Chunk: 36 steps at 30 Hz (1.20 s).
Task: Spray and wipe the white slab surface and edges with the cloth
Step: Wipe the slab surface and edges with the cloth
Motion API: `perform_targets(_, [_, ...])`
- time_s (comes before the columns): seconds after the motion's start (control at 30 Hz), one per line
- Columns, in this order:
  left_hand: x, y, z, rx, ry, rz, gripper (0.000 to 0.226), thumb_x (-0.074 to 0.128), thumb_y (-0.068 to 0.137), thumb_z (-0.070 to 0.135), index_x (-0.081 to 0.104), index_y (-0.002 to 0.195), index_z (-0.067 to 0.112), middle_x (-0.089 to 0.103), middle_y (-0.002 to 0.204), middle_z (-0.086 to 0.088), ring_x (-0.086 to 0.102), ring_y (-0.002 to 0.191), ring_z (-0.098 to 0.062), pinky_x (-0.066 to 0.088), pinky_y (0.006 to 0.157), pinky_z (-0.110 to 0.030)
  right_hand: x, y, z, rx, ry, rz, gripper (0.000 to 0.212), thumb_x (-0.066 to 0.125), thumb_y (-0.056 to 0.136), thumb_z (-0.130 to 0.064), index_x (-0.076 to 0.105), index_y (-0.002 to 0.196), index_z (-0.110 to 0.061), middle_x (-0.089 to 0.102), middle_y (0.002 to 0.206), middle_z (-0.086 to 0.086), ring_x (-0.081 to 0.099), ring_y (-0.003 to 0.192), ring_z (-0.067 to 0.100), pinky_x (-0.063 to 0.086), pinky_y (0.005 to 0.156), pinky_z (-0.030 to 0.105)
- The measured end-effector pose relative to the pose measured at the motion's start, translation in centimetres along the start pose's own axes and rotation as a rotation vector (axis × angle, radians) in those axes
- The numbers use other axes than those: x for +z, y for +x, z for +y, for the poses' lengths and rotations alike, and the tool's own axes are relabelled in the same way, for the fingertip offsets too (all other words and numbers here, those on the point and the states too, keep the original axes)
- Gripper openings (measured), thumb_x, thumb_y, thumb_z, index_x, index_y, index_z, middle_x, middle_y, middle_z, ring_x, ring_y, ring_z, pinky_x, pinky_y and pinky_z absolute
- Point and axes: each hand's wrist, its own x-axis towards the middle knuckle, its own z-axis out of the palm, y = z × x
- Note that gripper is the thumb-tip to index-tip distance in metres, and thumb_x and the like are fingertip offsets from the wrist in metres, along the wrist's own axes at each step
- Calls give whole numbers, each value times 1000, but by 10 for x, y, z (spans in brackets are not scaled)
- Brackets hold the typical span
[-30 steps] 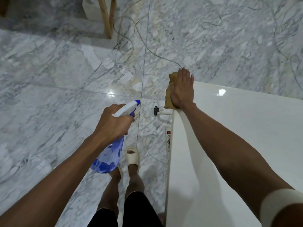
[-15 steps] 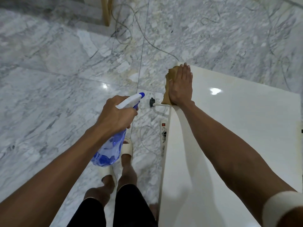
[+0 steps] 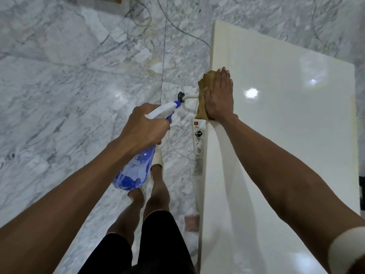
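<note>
The glossy white slab fills the right half of the view, its left edge running from top to bottom. My right hand lies flat on a tan cloth, pressing it over that left edge; most of the cloth is hidden under my palm. My left hand grips a blue translucent spray bottle with a white head, held over the floor to the left of the slab, nozzle pointing toward the cloth.
Grey-veined marble floor lies left of and beyond the slab. A white power strip and thin cables lie on the floor beside the slab's edge. My legs and slippers stand below the bottle.
My right hand and the cloth have slid back along the slab's left edge, away from the far corner and toward me. The bottle stays in my left hand at about the same spot.
</note>
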Motion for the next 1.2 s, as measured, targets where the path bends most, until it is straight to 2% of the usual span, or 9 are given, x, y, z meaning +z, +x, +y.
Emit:
perform_targets(0.17, [19,-36,-25,-10,3,-17,13,59,84,4,72,85,5,74,90,-22,59,49,-22,51,50,-30,4,-50,-2,3,1,5,68,25,100,-33,11,156,3,10,166,19,5,154,31,3,126,43])
perform_targets(0.3, [32,-67,-43,-6,-4,-13,15,59,84,3,72,84,8,75,89,-17,57,48,-17,47,44,-23,6,-89,-3,7,5,14,66,28,101,-32,11,156,1,11,166,18,5,154,31,5,126,43])
perform_targets(0.43, [47,-98,-59,-4,-10,-9,16,59,83,3,73,84,11,75,90,-15,59,51,-17,47,45,-22,11,-135,-3,9,4,17,65,31,102,-30,13,156,1,12,165,18,7,154,31,5,126,43])
perform_targets(0.73, [78,-194,-113,19,-12,36,15,57,85,7,72,83,6,76,87,-16,57,43,-14,46,43,-23,23,-253,-6,20,3,33,66,28,101,-32,13,157,0,11,166,17,6,154,30,4,126,42])
perform_targets(0.83, [84,-228,-135,18,-28,45,16,56,84,6,72,84,7,76,85,-14,58,46,-15,49,46,-25,27,-291,-7,25,-8,26,66,27,101,-32,11,157,0,10,166,17,5,155,30,3,126,42])
perform_targets(1.0, [94,-278,-169,8,-28,21,18,56,83,6,73,90,8,75,84,-11,62,52,-17,50,46,-24,32,-363,-10,31,-16,11,67,25,101,-34,12,157,-1,10,166,17,6,155,30,4,126,43])
perform_targets(1.2, [109,-333,-209,9,-5,-68,17,57,80,5,73,88,7,75,88,-17,58,47,-16,48,45,-23,36,-456,-12,43,17,-2,66,28,102,-32,11,157,0,9,166,18,6,155,30,3,126,42])
